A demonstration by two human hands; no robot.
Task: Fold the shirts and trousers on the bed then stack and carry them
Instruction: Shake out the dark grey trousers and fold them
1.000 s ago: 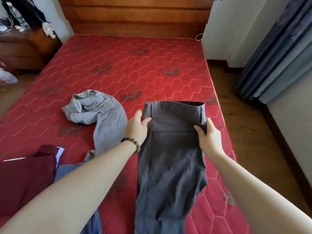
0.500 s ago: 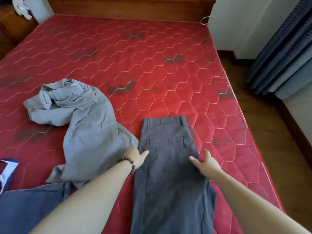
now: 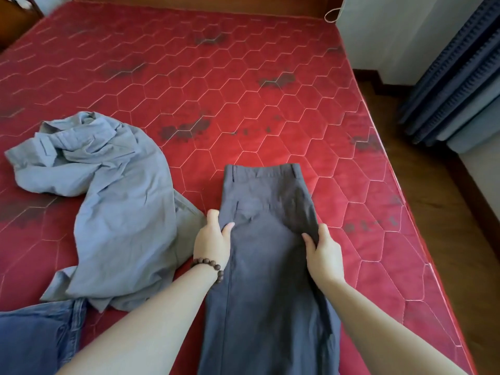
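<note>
Dark grey trousers (image 3: pixel 266 255): flat on red mattress (image 3: pixel 270 104), near right, waistband far. Left hand (image 3: pixel 212 243): fingers pinching the trousers' left edge; bead bracelet (image 3: pixel 209 266) at wrist. Right hand (image 3: pixel 323 251): fingers clamped on the right edge. Light grey shirt (image 3: pixel 108 201): crumpled, just left. Blue jeans (image 3: pixel 38 339): near left corner.

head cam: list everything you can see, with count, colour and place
dark grey trousers: 1, flat on bed, near right
light blue-grey shirt: 1, crumpled, left of trousers
blue jeans: 1, bottom left corner
mattress: 1, red, quilted hexagons
curtain: 1, dark blue, far right
floor: 1, brown wood, right of bed
bead bracelet: 1, brown, left wrist
left hand: pinches trousers' left edge
right hand: grips trousers' right edge
</note>
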